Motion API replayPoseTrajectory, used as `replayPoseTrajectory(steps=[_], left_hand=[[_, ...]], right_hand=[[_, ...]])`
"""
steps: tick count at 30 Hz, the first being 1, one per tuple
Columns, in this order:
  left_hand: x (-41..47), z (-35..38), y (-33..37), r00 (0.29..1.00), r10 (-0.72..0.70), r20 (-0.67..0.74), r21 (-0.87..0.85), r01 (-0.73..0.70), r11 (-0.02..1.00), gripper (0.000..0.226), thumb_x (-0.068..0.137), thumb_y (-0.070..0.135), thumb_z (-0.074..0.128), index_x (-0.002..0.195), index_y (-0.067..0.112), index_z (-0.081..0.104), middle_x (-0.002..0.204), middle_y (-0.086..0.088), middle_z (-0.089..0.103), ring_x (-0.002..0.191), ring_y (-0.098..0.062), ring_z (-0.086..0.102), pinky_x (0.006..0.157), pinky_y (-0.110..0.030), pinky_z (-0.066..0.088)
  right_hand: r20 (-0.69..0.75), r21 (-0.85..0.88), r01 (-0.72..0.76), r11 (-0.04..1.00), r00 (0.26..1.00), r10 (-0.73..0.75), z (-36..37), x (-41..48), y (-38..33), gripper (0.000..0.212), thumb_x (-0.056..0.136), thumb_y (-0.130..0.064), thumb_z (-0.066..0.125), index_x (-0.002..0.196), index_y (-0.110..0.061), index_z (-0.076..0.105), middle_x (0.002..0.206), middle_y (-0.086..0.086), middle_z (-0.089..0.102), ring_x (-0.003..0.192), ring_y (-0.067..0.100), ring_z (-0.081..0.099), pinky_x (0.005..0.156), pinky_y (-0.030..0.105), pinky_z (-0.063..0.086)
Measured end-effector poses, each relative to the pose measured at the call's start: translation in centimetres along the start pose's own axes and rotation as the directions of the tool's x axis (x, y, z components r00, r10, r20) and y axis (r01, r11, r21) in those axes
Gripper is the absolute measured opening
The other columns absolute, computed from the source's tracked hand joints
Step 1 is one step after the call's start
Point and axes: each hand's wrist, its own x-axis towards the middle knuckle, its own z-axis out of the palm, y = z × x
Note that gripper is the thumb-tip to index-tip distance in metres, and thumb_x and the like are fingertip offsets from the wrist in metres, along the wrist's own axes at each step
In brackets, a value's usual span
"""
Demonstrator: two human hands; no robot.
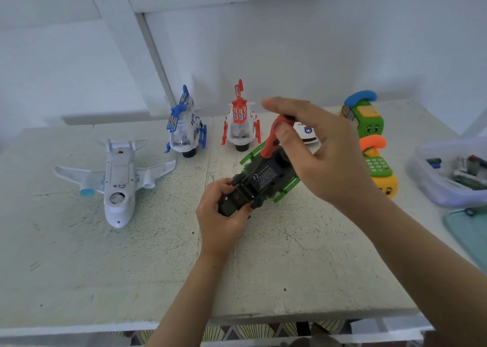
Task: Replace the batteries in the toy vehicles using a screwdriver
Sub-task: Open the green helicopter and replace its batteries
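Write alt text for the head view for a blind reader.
The left hand grips an upturned dark green toy helicopter at a white table while the right hand holds a red-handled screwdriver to its underside. A white toy plane, a blue helicopter and a red helicopter sit beyond.

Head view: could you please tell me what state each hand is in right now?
Left hand: grips the dark green plastic toy helicopter.
Right hand: pinches the red-handled screwdriver.

Left hand (pixel 221 216) holding upturned green helicopter (pixel 259 179), right hand (pixel 325 153) pinching red screwdriver (pixel 270 141) on its underside
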Motion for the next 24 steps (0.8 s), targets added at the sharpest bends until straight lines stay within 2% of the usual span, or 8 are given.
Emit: replayPoseTrajectory(steps=[3, 5, 8, 13, 16, 20, 21, 24], left_hand=[[0.0, 0.0, -0.1, 1.0, 0.014, -0.005, 0.002, -0.014, 1.0, 0.038, 0.06, 0.025, 0.08, 0.085, 0.04, 0.055, 0.101, 0.019, 0.062, 0.092, -0.028, 0.064, 0.061, -0.054, 0.056], [0.1, 0.0, -0.1, 1.0, 0.02, -0.008, 0.008, -0.02, 1.0, 0.039, 0.06, 0.024, 0.08, 0.085, 0.041, 0.055, 0.101, 0.019, 0.062, 0.092, -0.026, 0.064, 0.061, -0.054, 0.056], [0.1, -0.1, -0.1, 1.0, 0.02, -0.007, 0.013, -0.02, 1.0, 0.04, 0.061, 0.024, 0.08, 0.085, 0.042, 0.054, 0.102, 0.021, 0.062, 0.093, -0.026, 0.064, 0.062, -0.053, 0.057], [0.1, 0.0, -0.1, 0.999, 0.034, -0.007, 0.016, -0.034, 0.999, 0.04, 0.06, 0.022, 0.079, 0.085, 0.042, 0.054, 0.102, 0.02, 0.062, 0.092, -0.026, 0.063, 0.063, -0.053, 0.056], [0.1, 0.0, -0.2, 1.0, 0.018, -0.008, -0.004, -0.018, 1.0, 0.042, 0.06, 0.021, 0.079, 0.085, 0.044, 0.054, 0.102, 0.019, 0.063, 0.092, -0.029, 0.064, 0.063, -0.054, 0.056], [0.1, 0.0, 0.1, 0.999, 0.053, -0.012, 0.032, -0.052, 0.998, 0.041, 0.06, 0.023, 0.078, 0.084, 0.044, 0.053, 0.101, 0.023, 0.061, 0.092, -0.022, 0.063, 0.063, -0.052, 0.057], [0.1, 0.0, 0.2, 0.998, 0.068, -0.01, 0.045, -0.068, 0.997, 0.04, 0.06, 0.024, 0.078, 0.084, 0.042, 0.052, 0.101, 0.025, 0.061, 0.091, -0.02, 0.062, 0.063, -0.051, 0.057], [0.1, 0.0, 0.1, 0.997, 0.082, -0.012, 0.07, -0.081, 0.994, 0.037, 0.06, 0.025, 0.077, 0.086, 0.034, 0.053, 0.101, 0.023, 0.06, 0.09, -0.02, 0.062, 0.063, -0.05, 0.057]], right_hand=[[-0.055, -0.03, 0.038, 0.999, 0.998, -0.039, 0.1, -0.2, -0.2, 0.03, 0.085, -0.036, 0.062, 0.113, -0.026, 0.065, 0.101, -0.011, 0.065, 0.106, 0.006, 0.057, 0.096, 0.019, 0.041], [-0.125, -0.043, 0.035, 0.998, 0.991, -0.04, 0.2, -0.2, -0.3, 0.032, 0.08, -0.04, 0.066, 0.109, -0.028, 0.066, 0.091, -0.013, 0.059, 0.095, 0.005, 0.053, 0.086, 0.017, 0.041], [-0.151, -0.054, 0.057, 0.997, 0.986, -0.064, 0.3, 0.1, -0.4, 0.032, 0.082, -0.032, 0.066, 0.113, -0.023, 0.064, 0.083, -0.01, 0.065, 0.085, 0.006, 0.056, 0.082, 0.028, 0.047], [-0.034, -0.027, 0.043, 0.999, 0.998, -0.044, 0.2, 0.0, -0.2, 0.033, 0.089, -0.016, 0.053, 0.12, -0.016, 0.064, 0.098, -0.012, 0.067, 0.098, 0.008, 0.064, 0.097, 0.042, 0.047], [-0.039, -0.005, -0.002, 1.0, 0.999, 0.002, 0.4, -0.4, -0.4, 0.026, 0.085, -0.03, 0.06, 0.111, -0.026, 0.067, 0.117, -0.011, 0.062, 0.117, 0.005, 0.055, 0.105, 0.024, 0.04], [-0.067, 0.017, 0.011, 1.0, 0.998, -0.01, 0.3, -0.2, -0.8, 0.028, 0.086, -0.018, 0.066, 0.114, -0.02, 0.066, 0.095, -0.001, 0.067, 0.086, 0.006, 0.063, 0.082, 0.01, 0.044], [-0.021, 0.018, 0.02, 1.0, 1.0, -0.02, 0.2, -0.2, -0.9, 0.033, 0.089, -0.012, 0.063, 0.122, -0.015, 0.062, 0.094, 0.001, 0.069, 0.081, 0.01, 0.065, 0.079, 0.011, 0.048], [0.143, -0.124, 0.018, 0.992, 0.99, 0.0, -0.4, -0.5, -1.2, 0.046, 0.093, -0.015, 0.051, 0.138, -0.013, 0.047, 0.098, 0.01, 0.068, 0.078, 0.023, 0.067, 0.072, 0.036, 0.056]])
